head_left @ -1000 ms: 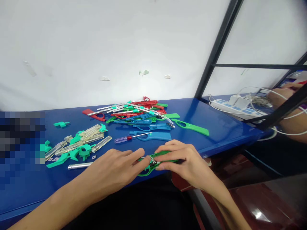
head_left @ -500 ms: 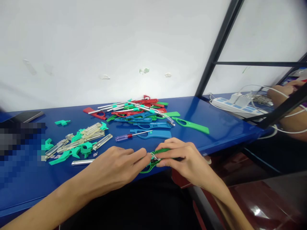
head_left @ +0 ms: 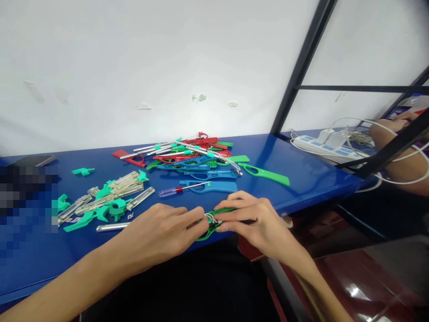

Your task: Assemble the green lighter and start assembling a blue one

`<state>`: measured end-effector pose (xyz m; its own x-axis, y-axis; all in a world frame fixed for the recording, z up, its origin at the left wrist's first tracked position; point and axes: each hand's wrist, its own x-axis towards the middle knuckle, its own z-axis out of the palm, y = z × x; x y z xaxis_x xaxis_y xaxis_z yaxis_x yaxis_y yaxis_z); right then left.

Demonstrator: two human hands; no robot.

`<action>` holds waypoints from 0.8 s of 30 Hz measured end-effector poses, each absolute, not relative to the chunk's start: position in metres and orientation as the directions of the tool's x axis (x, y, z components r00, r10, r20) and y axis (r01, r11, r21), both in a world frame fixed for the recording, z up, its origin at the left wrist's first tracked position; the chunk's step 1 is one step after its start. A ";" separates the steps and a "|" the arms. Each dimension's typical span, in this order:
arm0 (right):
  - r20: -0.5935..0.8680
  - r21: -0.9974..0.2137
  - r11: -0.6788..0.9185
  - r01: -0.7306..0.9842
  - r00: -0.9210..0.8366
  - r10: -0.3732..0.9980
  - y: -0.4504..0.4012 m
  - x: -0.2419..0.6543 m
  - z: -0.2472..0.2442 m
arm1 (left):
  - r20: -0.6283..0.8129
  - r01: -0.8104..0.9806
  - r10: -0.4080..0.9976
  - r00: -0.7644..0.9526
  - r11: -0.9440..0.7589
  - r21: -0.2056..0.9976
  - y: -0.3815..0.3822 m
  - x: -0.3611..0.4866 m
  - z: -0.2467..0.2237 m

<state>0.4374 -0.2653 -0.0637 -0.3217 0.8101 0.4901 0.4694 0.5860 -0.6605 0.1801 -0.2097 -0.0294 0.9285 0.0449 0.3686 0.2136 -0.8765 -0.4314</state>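
Both hands pinch one green plastic handle at the counter's near edge.

Left hand [head_left: 161, 232] and right hand [head_left: 258, 221] close fingertips on the green handle [head_left: 214, 219], which carries a small metal spring [head_left: 211, 218], just above the blue counter [head_left: 301, 188]. At 12 o'clock lies a small screwdriver [head_left: 176, 191]; farther on, a heap of red, blue and green handles [head_left: 197, 158]. At 10 o'clock, clear tubes with green caps [head_left: 114, 197]. At 2 o'clock, far off, a power strip [head_left: 326, 150].
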 end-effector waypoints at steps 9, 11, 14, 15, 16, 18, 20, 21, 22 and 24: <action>0.477 -0.669 0.566 0.482 -0.307 0.824 -0.266 0.437 -0.065 | 0.316 0.248 0.110 0.942 -0.864 -0.437 -0.210 0.180 -0.029; 0.480 -0.667 0.569 0.480 -0.307 0.822 -0.266 0.437 -0.065 | 0.337 0.256 0.113 0.935 -0.872 -0.418 -0.210 0.178 -0.031; 0.487 -0.661 0.577 0.480 -0.311 0.816 -0.266 0.437 -0.064 | 0.334 0.254 0.120 0.935 -0.883 -0.396 -0.209 0.177 -0.032; 0.487 -0.659 0.579 0.480 -0.314 0.815 -0.266 0.436 -0.064 | 0.329 0.252 0.122 0.937 -0.885 -0.392 -0.209 0.176 -0.033; 0.487 -0.658 0.580 0.480 -0.316 0.814 -0.266 0.436 -0.064 | 0.326 0.250 0.121 0.938 -0.886 -0.389 -0.209 0.176 -0.032; 0.487 -0.661 0.578 0.478 -0.313 0.815 -0.267 0.437 -0.064 | 0.321 0.247 0.120 0.939 -0.887 -0.391 -0.210 0.177 -0.032; 0.492 -0.665 0.576 0.475 -0.302 0.817 -0.267 0.437 -0.064 | 0.323 0.245 0.115 0.940 -0.883 -0.400 -0.210 0.178 -0.031; 0.495 -0.666 0.575 0.474 -0.296 0.817 -0.267 0.437 -0.064 | 0.326 0.247 0.113 0.939 -0.880 -0.406 -0.210 0.179 -0.031; 0.495 -0.667 0.574 0.476 -0.293 0.818 -0.267 0.437 -0.064 | 0.329 0.248 0.110 0.938 -0.877 -0.412 -0.210 0.179 -0.031; 0.490 -0.671 0.569 0.476 -0.291 0.822 -0.267 0.437 -0.064 | 0.332 0.248 0.108 0.937 -0.875 -0.417 -0.210 0.180 -0.031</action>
<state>0.4374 -0.2670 -0.0637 -0.2907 0.8216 0.4904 0.4762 0.5688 -0.6706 0.1797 -0.2100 -0.0309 0.9372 0.1078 0.3316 0.2480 -0.8746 -0.4166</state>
